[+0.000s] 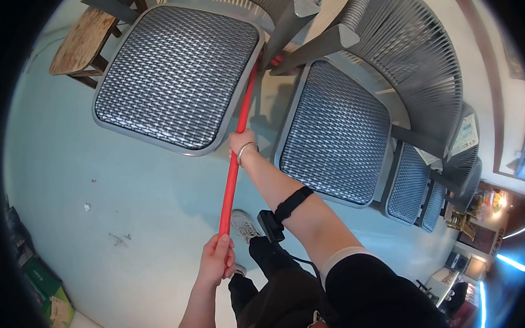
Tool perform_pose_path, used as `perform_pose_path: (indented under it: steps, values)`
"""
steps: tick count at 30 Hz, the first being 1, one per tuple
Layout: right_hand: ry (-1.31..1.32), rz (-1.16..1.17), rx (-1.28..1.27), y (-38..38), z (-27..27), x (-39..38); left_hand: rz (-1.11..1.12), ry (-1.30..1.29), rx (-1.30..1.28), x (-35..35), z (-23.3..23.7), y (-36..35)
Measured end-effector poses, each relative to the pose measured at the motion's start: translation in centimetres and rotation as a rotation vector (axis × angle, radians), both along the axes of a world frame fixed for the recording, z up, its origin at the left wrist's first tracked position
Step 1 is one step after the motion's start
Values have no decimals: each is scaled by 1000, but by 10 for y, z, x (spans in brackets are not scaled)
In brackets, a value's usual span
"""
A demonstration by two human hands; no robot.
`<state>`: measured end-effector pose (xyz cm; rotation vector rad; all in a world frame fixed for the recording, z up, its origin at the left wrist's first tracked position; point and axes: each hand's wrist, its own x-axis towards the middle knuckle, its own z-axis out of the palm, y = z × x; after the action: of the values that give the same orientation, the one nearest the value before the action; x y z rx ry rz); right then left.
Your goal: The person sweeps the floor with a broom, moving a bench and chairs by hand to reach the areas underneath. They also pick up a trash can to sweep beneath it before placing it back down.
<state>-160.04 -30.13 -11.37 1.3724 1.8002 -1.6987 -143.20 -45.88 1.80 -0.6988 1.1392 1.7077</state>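
Observation:
A long red pole (230,192) slants up and away from me into the gap between two grey woven chairs. My right hand (241,145), with a bangle at the wrist, is wrapped round its middle. Lower down, my left hand (216,258) grips the near end, thumb lying along the pole. The far end goes in behind the chair arms, where a bit of red shows, so what it carries is hidden. To the left of the pole is one chair seat (179,74); another chair seat (336,135) is on its right.
More grey chairs (406,183) line up to the right, with papers (466,135) on one. A wooden stool (84,45) stands at the upper left. Small white scraps (87,207) and dark marks (119,240) are on the pale floor. A green box (41,283) sits at the lower left.

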Motion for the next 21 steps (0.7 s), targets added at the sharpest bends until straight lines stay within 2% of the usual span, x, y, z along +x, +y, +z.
perform_pose_path:
  steps: [2, 5, 7, 9, 10, 14, 19, 21]
  values:
    - [-23, -10, 11, 7, -7, -7, -2, 31, -46, -8, -10, 11]
    - [8, 21, -127, 19, -33, -11, 24, 51, -111, 0, -22, 39]
    - [84, 89, -232, 26, -38, -4, 146, 32, -125, 20, -18, 60]
    - [90, 117, -242, 24, -22, 11, 138, 11, -184, 43, -7, 80]
    - [88, 153, -232, 24, -13, 20, 162, 58, -129, 55, -6, 88]
    - [64, 172, -125, 26, 6, 22, 200, -10, -64, 59, 1, 84]
    - [17, 99, -47, 32, -12, -14, 151, 6, -23, 12, -28, 65]
    - [61, 99, -209, 22, -21, -19, 145, 34, -42, 13, -25, 63]
